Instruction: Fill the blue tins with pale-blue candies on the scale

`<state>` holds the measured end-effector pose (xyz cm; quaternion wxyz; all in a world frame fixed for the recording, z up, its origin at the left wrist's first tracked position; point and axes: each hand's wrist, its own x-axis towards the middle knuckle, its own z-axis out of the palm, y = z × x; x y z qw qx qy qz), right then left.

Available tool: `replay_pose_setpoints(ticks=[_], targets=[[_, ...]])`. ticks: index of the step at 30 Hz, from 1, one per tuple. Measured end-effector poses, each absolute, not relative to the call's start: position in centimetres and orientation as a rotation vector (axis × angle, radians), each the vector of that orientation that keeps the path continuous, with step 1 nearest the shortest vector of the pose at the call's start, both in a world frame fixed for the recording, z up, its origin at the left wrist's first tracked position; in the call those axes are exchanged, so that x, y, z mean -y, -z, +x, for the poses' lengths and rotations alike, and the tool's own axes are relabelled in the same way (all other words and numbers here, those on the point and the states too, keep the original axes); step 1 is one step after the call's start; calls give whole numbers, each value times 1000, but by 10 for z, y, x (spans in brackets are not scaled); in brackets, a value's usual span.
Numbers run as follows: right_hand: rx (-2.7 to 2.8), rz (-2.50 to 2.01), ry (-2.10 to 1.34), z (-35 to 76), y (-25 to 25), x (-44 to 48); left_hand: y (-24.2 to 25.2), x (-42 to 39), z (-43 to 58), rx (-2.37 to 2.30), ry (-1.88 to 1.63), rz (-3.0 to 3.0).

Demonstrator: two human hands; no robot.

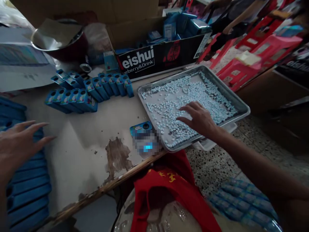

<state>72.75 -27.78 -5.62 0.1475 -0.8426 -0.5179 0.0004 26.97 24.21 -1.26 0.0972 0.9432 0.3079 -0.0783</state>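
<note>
My right hand [199,119] is over the metal tray [242,111], its fingers apart and nothing visible in them. Small pale blue tablets [200,91] are spread across the tray; whether my fingertips touch them I cannot tell. At the left edge my left hand [18,146] is open, fingers spread, above a row of small blue boxes [29,190]. A single blue box [137,129] with a dark round hole lies by the tray's near left corner, partly blurred out. More small blue boxes [84,101] stand in groups on the table behind.
A black-printed carton [181,53] holding blue packs stands at the back, beside a metal bowl [35,38]. The worn table edge [96,195] runs along the front. Red stools [241,69] and another person's arm [243,16] are at the right rear.
</note>
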Motion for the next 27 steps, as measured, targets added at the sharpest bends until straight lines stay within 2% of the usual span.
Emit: replay_pose_setpoints(ticks=[2, 5, 6, 9, 14, 18, 21, 27], targets=[[1395, -2412, 6, 757, 77, 304, 11, -215, 280, -1231, -237, 2684], [1413, -2334, 1, 777, 106, 310, 12, -189, 309, -1423, -477, 2395], [1438, -2269, 4, 776, 112, 302, 15, -190, 319, -1489, -636, 2224], [1455, -2102, -3, 762, 109, 261, 33, -216, 338, -1639, -812, 2019], [1512, -1875, -121, 742, 69, 154, 67, -284, 351, -1632, -793, 1841], [1868, -1776, -136, 746, 43, 57, 81, -339, 364, -1435, -757, 1747], [2120, -1768, -123, 754, 33, -7, 86, -378, 377, -1300, -827, 1640], [2142, -1846, -219, 750, 20, -113, 96, -433, 415, -992, -799, 1526]])
